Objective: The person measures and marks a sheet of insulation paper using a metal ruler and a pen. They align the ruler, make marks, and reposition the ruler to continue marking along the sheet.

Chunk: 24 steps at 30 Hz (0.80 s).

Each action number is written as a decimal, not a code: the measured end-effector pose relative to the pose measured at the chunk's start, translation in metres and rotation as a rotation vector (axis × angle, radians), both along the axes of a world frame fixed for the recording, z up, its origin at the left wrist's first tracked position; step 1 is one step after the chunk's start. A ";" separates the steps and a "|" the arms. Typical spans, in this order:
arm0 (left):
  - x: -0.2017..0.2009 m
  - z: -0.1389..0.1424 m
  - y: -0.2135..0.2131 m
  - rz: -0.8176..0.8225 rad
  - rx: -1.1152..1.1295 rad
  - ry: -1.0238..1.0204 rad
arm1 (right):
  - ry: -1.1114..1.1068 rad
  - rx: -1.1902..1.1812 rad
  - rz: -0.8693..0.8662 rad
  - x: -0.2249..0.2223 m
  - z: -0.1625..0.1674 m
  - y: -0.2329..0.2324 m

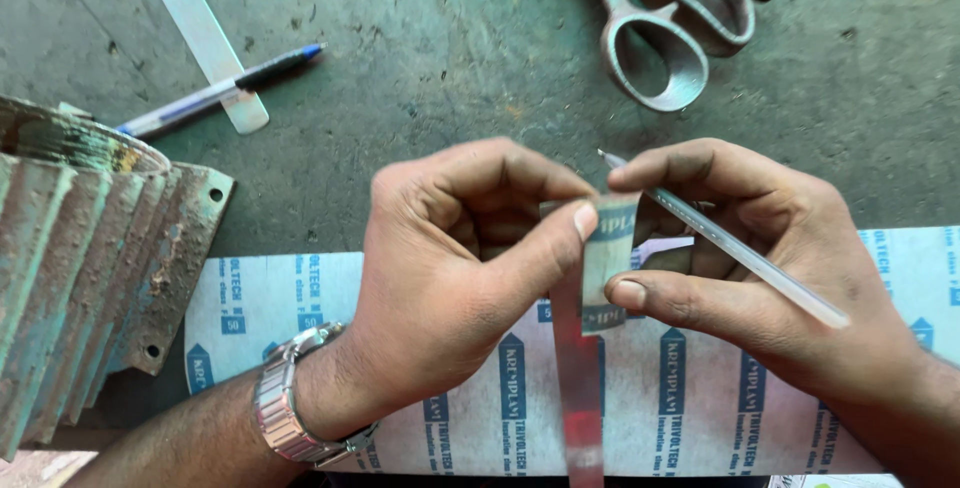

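The person is working over a printed white sheet point(300, 298) lying on a worn green bench point(450, 58). Both hands are meeting above the sheet's upper edge, pinching a small strip point(608, 263) of the same printed material between them. The left hand point(455, 263) is curling closed, its thumb pressing the strip's upper part from the front, the other fingers folding in behind. The right hand point(745, 258) is pinching the strip's right side between thumb and forefinger, while also carrying a clear pen point(720, 238) that is slanting across its fingers, tip pointing up and left. A shiny metal ruler point(578, 388) is lying on the sheet directly below the strip, running toward the camera.

Judging from the grip, the strip is being bent or creased. To do this well, both thumbs should probably be staying close to the bend line, pressing evenly so the crease runs straight across and not aslant. The pen in the right hand is crowding the grip somewhat, so a slip seems possible there.

Further off, a second pen point(225, 88) is lying across a pale flat strip point(200, 33) at upper left, heavy shears point(670, 18) are resting at the top, and a rusty finned casting point(85, 258) is sitting at the left, touching the sheet's corner. A metal watch point(290, 408) is circling the left wrist.
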<state>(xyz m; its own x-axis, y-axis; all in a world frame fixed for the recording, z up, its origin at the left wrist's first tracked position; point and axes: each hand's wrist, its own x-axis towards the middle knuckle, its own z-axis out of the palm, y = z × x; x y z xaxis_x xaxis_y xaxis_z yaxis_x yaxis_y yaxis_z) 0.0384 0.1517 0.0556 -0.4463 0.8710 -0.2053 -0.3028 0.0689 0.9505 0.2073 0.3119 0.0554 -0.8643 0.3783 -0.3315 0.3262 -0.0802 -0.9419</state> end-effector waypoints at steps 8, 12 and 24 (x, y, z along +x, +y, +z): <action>-0.002 0.001 -0.003 -0.011 0.046 0.070 | -0.242 0.017 0.089 0.008 -0.009 0.001; -0.002 0.004 -0.001 -0.014 0.056 0.082 | -0.198 -0.019 0.071 0.009 -0.010 0.000; -0.003 0.002 0.000 -0.023 -0.002 0.044 | -0.138 -0.118 0.082 0.005 -0.009 0.000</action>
<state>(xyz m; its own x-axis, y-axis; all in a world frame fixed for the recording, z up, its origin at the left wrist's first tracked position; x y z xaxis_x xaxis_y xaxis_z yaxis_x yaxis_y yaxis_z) 0.0351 0.1520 0.0577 -0.4350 0.8807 -0.1874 -0.2592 0.0769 0.9628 0.2123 0.3121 0.0460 -0.8337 0.2603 -0.4870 0.4617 -0.1552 -0.8734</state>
